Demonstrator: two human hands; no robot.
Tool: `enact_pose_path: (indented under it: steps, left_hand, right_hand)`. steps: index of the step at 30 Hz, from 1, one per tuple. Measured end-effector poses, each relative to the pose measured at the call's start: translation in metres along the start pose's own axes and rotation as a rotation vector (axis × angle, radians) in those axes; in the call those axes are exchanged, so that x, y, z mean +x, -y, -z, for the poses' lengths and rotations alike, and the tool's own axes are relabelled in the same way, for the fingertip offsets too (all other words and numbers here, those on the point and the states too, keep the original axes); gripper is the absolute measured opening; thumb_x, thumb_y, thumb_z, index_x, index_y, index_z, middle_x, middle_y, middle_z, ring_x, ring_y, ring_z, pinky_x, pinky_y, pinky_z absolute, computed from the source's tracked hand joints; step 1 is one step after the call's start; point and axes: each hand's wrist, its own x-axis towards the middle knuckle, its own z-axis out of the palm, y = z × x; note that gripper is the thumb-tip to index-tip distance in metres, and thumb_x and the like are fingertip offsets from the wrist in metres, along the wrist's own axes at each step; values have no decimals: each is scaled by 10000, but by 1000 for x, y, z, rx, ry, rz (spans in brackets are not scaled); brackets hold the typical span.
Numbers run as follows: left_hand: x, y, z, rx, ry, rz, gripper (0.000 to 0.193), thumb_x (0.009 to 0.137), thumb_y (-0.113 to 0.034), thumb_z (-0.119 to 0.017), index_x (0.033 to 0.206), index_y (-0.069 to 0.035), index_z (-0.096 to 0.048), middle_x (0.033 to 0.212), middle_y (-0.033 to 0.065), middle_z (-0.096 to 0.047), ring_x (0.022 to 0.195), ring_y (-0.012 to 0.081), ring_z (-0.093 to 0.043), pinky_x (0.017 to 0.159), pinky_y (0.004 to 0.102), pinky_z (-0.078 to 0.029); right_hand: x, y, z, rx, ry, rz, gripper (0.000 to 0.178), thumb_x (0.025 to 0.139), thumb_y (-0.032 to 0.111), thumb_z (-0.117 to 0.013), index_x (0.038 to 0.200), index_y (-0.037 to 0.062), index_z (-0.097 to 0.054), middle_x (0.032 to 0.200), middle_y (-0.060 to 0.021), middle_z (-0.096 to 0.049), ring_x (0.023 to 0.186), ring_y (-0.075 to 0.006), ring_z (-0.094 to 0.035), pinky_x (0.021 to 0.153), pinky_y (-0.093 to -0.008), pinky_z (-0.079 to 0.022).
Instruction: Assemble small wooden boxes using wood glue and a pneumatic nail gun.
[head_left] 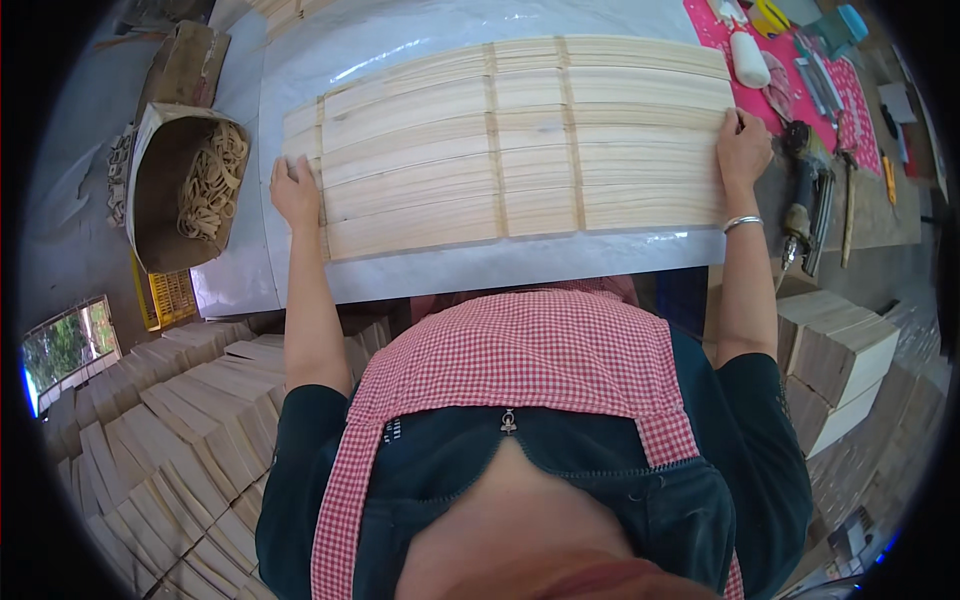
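Observation:
Several rows of pale wooden slats (410,165) lie side by side across the table, in bundles with tan bands (497,150) around them. At their left end is my left hand (295,195), its thumb and fingers bent against the slat ends. My right hand (745,150) is at the opposite end, fingers curled against the edge there. Between them, both hands hold the slats from the two ends. The upper left bundles stick out a little further left than the lower ones. The fingers' undersides are hidden.
An open cardboard box (150,205) of loose tan rubber bands (212,185) stands at the left. On the right, a white bottle (749,60), a dark air tool (800,190) and an orange-handled cutter (888,180) lie about. Wooden pieces (190,440) are stacked below the table.

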Motion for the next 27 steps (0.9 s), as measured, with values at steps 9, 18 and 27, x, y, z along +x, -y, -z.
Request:
enact_pose_path:
  steps: [9,18,27]
  left_hand:
    - [7,-1,3,20,103,-15,494,987,-335,-576,1269,68,-622,1242,243,-664,1129,385,-620,1015,416,-461]
    - [57,3,-39,-85,226,2,523,1001,-334,-537,1334,66,-586,1384,252,-587,1264,413,-544,1097,441,-393]
    - [52,-14,-42,-4,111,-28,548,993,-385,-521,1292,65,-614,1347,285,-590,1233,455,-538,1082,463,-394]
  right_hand:
    - [6,13,8,-18,61,-111,304,937,328,-574,1065,122,-757,1059,-111,-743,999,-351,-656,869,-484,-508]
    - [34,19,-31,31,84,-81,377,968,368,-520,1156,101,-709,1238,-129,-661,1052,-409,-621,938,-533,-484]
    - [41,20,-28,100,55,3,353,939,376,-574,1065,74,-708,1186,-137,-681,1026,-404,-623,890,-508,-507]
